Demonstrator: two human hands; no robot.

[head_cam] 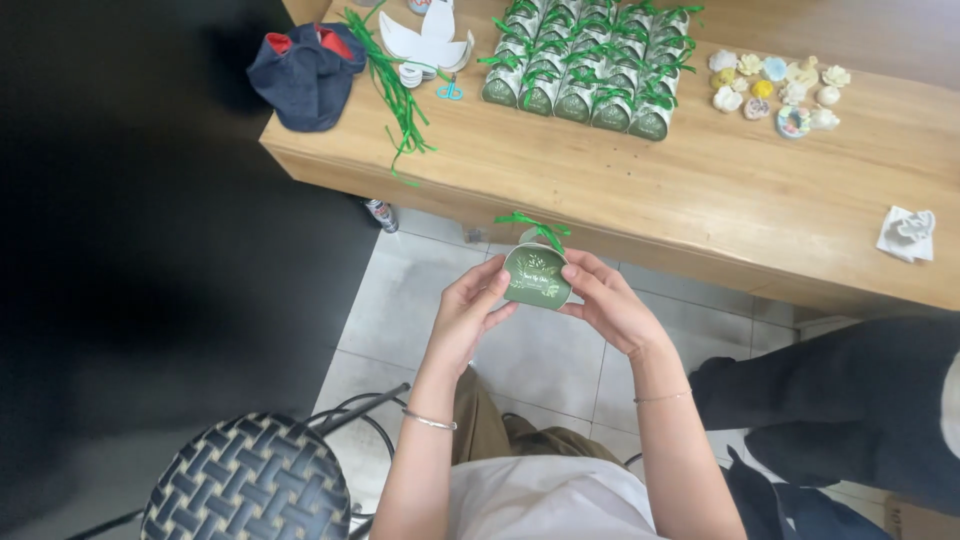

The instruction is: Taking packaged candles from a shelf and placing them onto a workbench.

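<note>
A small green gift box [536,276] with a white leaf print and a green ribbon bow on top is held in front of me, above the tiled floor. My left hand [468,312] grips its left side with thumb and fingers. My right hand [608,302] grips its right side. On the wooden table [700,190] beyond stands a block of several matching green boxes [590,62] with ribbons.
Loose green ribbon strands [395,85], white flat cut-outs [425,45], small blue scissors [450,92] and a dark blue pouch [305,75] lie at the table's left. Small pastel flower pieces [775,88] and a white piece [907,233] lie right. A woven stool [250,480] stands lower left; another person's dark-clothed leg [850,400] is right.
</note>
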